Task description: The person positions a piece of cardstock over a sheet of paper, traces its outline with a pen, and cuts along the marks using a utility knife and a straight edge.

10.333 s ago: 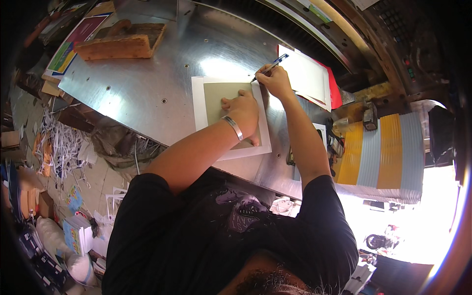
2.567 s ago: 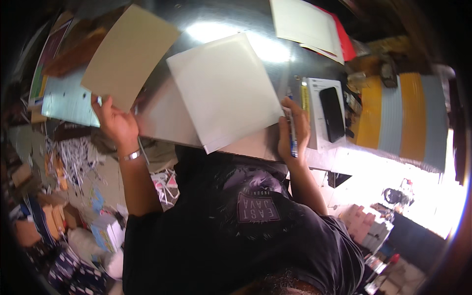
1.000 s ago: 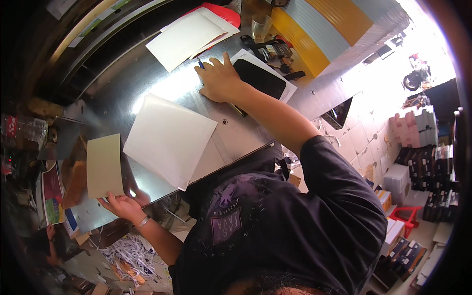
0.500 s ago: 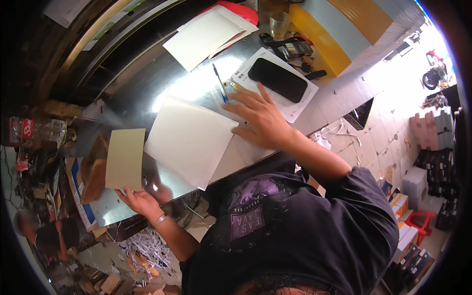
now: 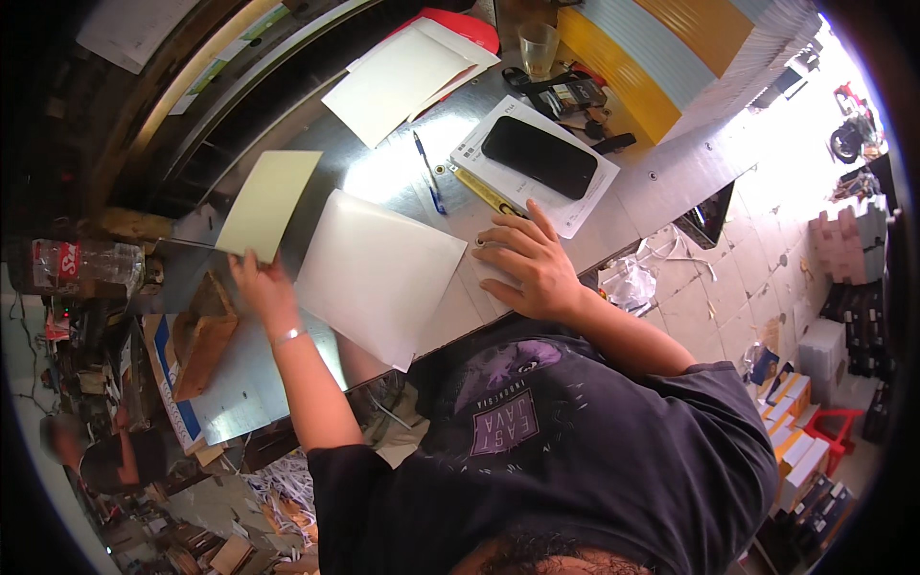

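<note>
A pale yellow-green sheet [image 5: 270,203] is pinched at its near edge by my left hand [image 5: 264,287], above the left part of the metal tabletop. Between my hands lies a stack of white paper [image 5: 379,273], its edges slightly uneven. My right hand [image 5: 532,264] is beside the stack's right corner, fingers spread and holding nothing I can see. Just beyond it are a narrow yellow object [image 5: 487,192], a white printed pad [image 5: 585,213] and a black phone [image 5: 541,155] lying on the pad. A blue pen [image 5: 428,174] rests past the stack.
More white sheets [image 5: 398,81] lie over a red item at the far side. A glass [image 5: 538,50], dark clutter [image 5: 570,96] and a tall stack with yellow sides [image 5: 623,77] stand far right. A wooden block [image 5: 203,340] and plastic bottle [image 5: 86,266] are left. Another person [image 5: 115,450] is lower left.
My left hand has carried the yellow-green sheet away from the table's near edge, up and slightly right. My right hand has shifted a little nearer and to the right.
</note>
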The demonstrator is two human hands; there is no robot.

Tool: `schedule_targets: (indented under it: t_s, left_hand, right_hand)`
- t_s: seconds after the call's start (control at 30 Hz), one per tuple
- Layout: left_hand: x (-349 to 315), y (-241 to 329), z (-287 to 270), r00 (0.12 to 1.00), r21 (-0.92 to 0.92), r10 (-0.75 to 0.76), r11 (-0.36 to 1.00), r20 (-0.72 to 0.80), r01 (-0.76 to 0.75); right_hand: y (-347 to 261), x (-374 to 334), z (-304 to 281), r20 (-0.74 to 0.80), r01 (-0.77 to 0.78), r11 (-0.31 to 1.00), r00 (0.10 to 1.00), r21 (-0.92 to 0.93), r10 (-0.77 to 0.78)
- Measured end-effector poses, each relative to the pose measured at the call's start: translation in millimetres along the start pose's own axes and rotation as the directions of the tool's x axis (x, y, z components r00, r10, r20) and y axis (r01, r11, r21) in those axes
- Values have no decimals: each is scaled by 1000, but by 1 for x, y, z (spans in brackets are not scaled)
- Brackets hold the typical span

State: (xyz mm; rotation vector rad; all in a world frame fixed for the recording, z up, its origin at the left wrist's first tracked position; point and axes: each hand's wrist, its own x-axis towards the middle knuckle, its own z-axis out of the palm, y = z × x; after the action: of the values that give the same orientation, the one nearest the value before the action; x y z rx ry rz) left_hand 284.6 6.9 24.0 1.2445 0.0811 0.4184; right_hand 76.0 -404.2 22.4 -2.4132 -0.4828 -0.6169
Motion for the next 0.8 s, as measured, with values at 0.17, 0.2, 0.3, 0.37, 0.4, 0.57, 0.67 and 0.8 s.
schedule_targets:
  t_s: [0.17,0.2,0.3,0.37,0.4,0.57,0.67,0.8]
  left_hand:
    - [29,-16,71,978,-84,-64,993,197,81]
    - [25,-14,94,972,-127,-82,986,221,112]
    - [16,-2,142,932,-94,-144,978,333,185]
    - [3,-3,162,933,109,-121,990,338,89]
    - [-6,-6,171,949,271,-62,962,310,-26]
    - [-61,1,173,847,475,-41,842,531,-256]
    - [-86,5,121,761,504,86,701,643,-504]
    - [-117,23,69,758,615,177,484,627,-622]
  right_hand:
    - [2,-3,0,-28,-18,1000,999,2,18]
    - [3,-4,1,-30,-23,1000,999,4,23]
    - [3,-5,2,-49,-7,1000,999,29,8]
    - [3,-4,1,-48,-3,999,999,42,5]
    - [3,-4,0,-46,-3,999,999,48,5]
    - [5,-4,-7,-102,-17,999,995,40,20]
    - [4,0,-5,-92,10,998,996,69,-3]
    - [3,2,-3,-61,19,997,998,80,-14]
